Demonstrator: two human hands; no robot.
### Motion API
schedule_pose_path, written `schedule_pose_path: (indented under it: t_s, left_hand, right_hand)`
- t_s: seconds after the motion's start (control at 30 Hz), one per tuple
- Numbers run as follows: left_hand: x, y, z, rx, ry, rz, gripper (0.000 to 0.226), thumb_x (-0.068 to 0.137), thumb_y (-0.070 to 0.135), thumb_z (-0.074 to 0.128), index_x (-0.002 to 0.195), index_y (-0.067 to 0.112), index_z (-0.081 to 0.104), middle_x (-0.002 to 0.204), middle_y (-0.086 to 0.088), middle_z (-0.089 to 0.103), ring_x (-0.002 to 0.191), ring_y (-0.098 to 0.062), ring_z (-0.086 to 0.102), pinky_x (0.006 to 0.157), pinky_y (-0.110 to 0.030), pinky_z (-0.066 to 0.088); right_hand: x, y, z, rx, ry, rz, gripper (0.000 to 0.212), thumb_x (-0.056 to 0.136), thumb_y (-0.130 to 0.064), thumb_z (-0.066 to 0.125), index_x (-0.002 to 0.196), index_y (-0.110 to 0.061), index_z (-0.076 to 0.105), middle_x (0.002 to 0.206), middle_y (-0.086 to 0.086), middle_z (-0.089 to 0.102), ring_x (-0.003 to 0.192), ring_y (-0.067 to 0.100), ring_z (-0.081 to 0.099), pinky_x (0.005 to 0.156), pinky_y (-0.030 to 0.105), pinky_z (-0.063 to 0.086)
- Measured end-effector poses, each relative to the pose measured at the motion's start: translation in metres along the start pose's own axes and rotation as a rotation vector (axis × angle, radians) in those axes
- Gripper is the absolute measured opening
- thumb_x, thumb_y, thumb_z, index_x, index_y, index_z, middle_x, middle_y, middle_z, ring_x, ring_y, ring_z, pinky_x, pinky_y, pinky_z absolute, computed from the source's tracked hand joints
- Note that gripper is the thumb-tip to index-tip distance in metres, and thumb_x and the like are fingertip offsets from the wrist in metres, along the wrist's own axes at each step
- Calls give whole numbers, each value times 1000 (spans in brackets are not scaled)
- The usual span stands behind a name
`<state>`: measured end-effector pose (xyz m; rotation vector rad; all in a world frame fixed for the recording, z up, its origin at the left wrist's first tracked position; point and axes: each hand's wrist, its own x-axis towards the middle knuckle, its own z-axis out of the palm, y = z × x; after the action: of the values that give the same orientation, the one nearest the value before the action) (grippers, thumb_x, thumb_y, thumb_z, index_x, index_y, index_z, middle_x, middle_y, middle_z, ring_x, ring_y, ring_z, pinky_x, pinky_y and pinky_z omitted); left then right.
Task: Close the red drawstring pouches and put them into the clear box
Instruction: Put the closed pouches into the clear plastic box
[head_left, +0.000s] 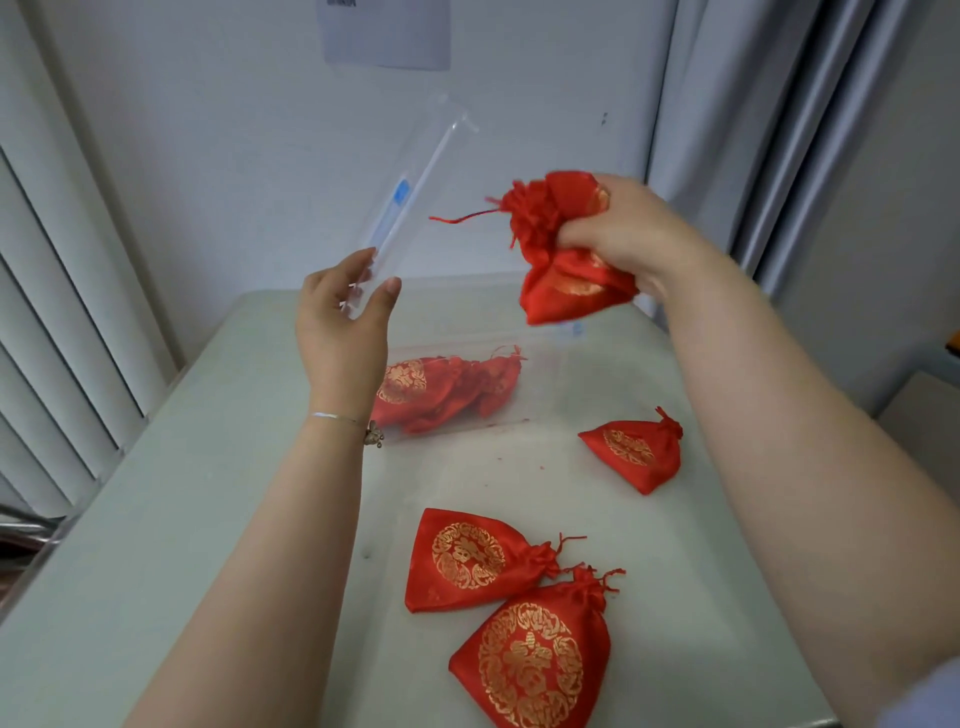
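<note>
Holding the clear lid (415, 192) up, the left hand (343, 322) lets the right hand (623, 234) drop squeezed red pouches (561, 244) into the clear box (545, 364) mid-frame.

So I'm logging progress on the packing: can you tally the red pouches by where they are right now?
Held by the right hand: at least 1, possibly 2 bunched together
Loose on the table: 3
In the clear box: a heap, number unclear
Total countable: 4 at least
</note>
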<state>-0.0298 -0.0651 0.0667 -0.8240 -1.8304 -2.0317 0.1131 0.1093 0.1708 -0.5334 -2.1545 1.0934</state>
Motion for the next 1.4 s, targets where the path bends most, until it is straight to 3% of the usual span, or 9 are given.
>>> schedule_pose_path:
  t_s: [0.2, 0.43, 0.6, 0.7, 0.9, 1.0, 1.13, 1.27, 1.4]
  left_hand:
    - [1, 1, -1, 13, 2, 0, 29, 83, 20, 68, 111, 27, 65, 105, 4, 58, 85, 6, 53, 82, -12, 43]
    - [0, -1, 0, 52, -5, 57, 34, 86, 20, 66, 119, 25, 61, 105, 7, 56, 86, 9, 51, 81, -7, 39]
    - [0, -4, 0, 88, -10, 118, 31, 86, 14, 63, 116, 18, 63, 104, 7, 53, 86, 4, 51, 79, -8, 39]
    - [1, -1, -1, 75, 15, 132, 29, 84, 12, 64, 113, 19, 65, 98, 15, 50, 84, 4, 51, 79, -8, 39]
    - [-1, -1, 1, 116, -51, 236, 33, 81, 13, 65, 113, 22, 65, 97, 20, 49, 94, -14, 53, 87, -13, 39]
    - [-4, -5, 3, 224, -108, 289, 32, 84, 15, 65, 114, 21, 66, 101, 11, 51, 99, -17, 50, 87, -8, 32]
    - [-4, -7, 4, 325, -173, 299, 31, 84, 18, 65, 115, 21, 67, 105, -1, 58, 101, -22, 50, 91, -21, 37]
    - [-5, -7, 4, 336, -209, 270, 31, 83, 18, 66, 114, 22, 66, 105, 0, 58, 102, -22, 50, 91, -25, 37]
    - [-5, -6, 5, 350, -244, 259, 31, 83, 17, 66, 113, 22, 67, 101, 5, 56, 99, -18, 50, 87, -16, 34]
  right_hand:
    - [50, 27, 64, -88, 299, -46, 46, 75, -4, 60, 120, -10, 55, 115, 9, 58, 102, 24, 59, 82, 27, 45]
    - [27, 53, 81, -388, -274, 101, 83, 78, -64, 61, 145, -32, 26, 144, 4, 43, 126, 20, 48, 101, 31, 37]
    - [2, 74, 47, -357, 256, -110, 31, 93, -42, 50, 113, -18, 56, 112, 0, 64, 100, 19, 61, 81, 29, 43]
    - [-20, 106, 21, -421, 388, 46, 22, 93, -34, 51, 102, -15, 54, 104, 3, 65, 96, 25, 61, 79, 34, 45]
    - [-73, 159, 6, -911, -401, 648, 94, 70, -70, 63, 144, -26, 28, 146, 12, 29, 132, 35, 35, 107, 40, 34]
    - [-83, 154, 13, -992, -467, 569, 67, 75, -52, 68, 131, -25, 45, 130, 12, 46, 118, 32, 43, 90, 32, 39]
    - [-88, 133, 17, -590, -337, 420, 5, 80, -13, 62, 81, -13, 57, 81, 7, 61, 68, 18, 56, 55, 23, 39]
    - [-115, 79, 21, -235, -665, 209, 29, 84, -4, 64, 108, -20, 64, 101, 4, 66, 84, 14, 63, 76, 22, 51]
    - [-150, 60, 47, -511, -1094, -30, 62, 82, -22, 72, 136, -35, 46, 151, -2, 30, 137, 9, 27, 108, 9, 19]
